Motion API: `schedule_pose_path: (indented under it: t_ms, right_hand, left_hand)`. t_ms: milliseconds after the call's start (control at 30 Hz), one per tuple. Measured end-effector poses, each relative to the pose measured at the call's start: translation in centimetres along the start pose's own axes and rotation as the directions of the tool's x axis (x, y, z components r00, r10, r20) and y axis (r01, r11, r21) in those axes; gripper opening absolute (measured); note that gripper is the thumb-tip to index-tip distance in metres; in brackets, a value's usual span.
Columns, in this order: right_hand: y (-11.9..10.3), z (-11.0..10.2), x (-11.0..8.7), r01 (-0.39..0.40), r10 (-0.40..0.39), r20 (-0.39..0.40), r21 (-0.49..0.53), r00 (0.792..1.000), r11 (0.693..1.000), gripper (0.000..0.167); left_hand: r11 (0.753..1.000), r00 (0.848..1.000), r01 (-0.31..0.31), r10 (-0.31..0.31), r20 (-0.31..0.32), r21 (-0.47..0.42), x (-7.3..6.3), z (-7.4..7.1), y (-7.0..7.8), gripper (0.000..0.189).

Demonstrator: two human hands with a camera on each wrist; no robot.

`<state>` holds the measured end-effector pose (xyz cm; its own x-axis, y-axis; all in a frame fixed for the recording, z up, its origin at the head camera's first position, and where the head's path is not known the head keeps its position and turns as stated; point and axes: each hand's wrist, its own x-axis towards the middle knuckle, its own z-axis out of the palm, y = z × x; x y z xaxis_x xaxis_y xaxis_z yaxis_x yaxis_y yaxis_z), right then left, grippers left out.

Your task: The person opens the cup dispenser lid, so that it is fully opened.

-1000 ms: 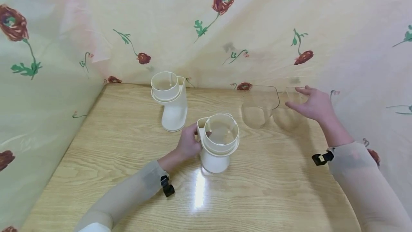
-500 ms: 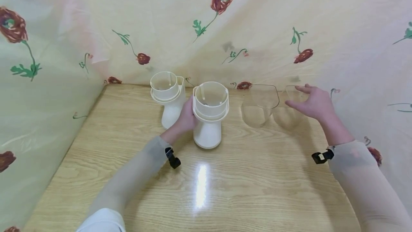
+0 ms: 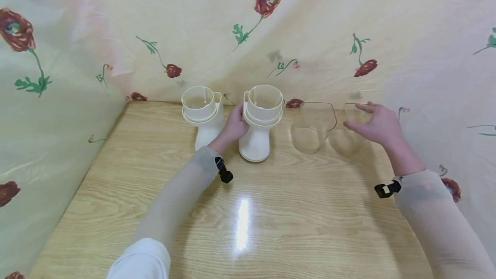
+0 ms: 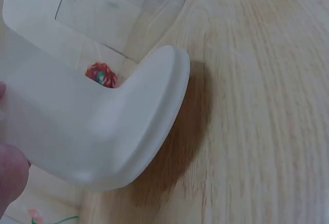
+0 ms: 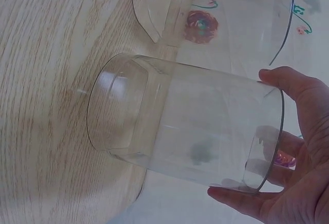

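My left hand (image 3: 235, 125) grips the side of a white plastic stand (image 3: 255, 141) with a round open ring on top and a flared foot. In the left wrist view, the foot of that stand (image 4: 139, 116) is close over its shadow; I cannot tell whether it touches the table. A matching white stand (image 3: 209, 134) is upright just left of my hand. At the right, my right hand (image 3: 377, 126) spreads thumb and fingers around the rim of a clear, see-through container (image 5: 205, 121). Beside it is another clear container (image 3: 310, 137).
The wood-grain table (image 3: 294, 223) reaches back to a flower-printed plastic sheet (image 3: 217, 20), which also hangs at both sides. Both clear containers are close to the back sheet. A bright light reflection lies on the table front of the stands.
My left hand has carried the white stand from the middle of the table toward the back sheet, ending right of the matching stand. My right hand has hardly moved.
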<state>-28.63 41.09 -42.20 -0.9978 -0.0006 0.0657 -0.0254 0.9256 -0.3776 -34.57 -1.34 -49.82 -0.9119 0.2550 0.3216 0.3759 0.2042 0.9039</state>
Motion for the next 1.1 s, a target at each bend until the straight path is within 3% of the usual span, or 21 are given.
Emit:
schedule_pose_path:
  t_ms: [267,567,700,800,933,1033,1100]
  right_hand:
    - [-0.3,0.2,-0.1,0.006,-0.006,0.002,-0.003,1.000,1.000,0.085]
    - [-0.4,0.4,-0.1,0.001,-0.001,-0.007,0.015,1.000,1.000,0.084]
    - [-0.4,0.6,-0.1,0.002,-0.002,-0.005,0.031,1.000,1.000,0.085]
    - [-0.5,0.9,0.0,0.011,-0.010,-0.011,0.040,1.000,0.999,0.084]
    - [-0.6,1.0,0.1,0.011,-0.010,-0.025,0.037,1.000,0.999,0.083]
    - [-0.6,1.1,0.2,0.012,-0.010,-0.035,0.037,0.999,0.999,0.083]
    - [-0.6,1.1,0.2,0.014,-0.013,-0.037,0.040,0.999,0.999,0.086]
  left_hand:
    - [0.999,0.998,-0.045,0.046,-0.036,0.011,1.2,0.6,-1.3,0.039]
    - [0.998,0.997,-0.066,0.066,-0.029,0.007,1.4,0.6,-2.4,0.060]
    - [0.997,0.997,-0.071,0.072,-0.027,0.027,1.5,0.5,-2.6,0.058]
    - [0.999,0.998,-0.051,0.052,-0.033,0.010,1.4,0.4,-2.8,0.058]
    - [0.998,0.999,0.016,-0.018,-0.041,-0.065,1.1,0.4,-2.8,0.066]
    - [0.994,0.996,0.063,-0.067,-0.050,-0.092,0.2,0.3,-2.6,0.074]
    - [0.995,0.994,0.079,-0.083,-0.065,-0.060,-0.9,0.1,-2.6,0.080]
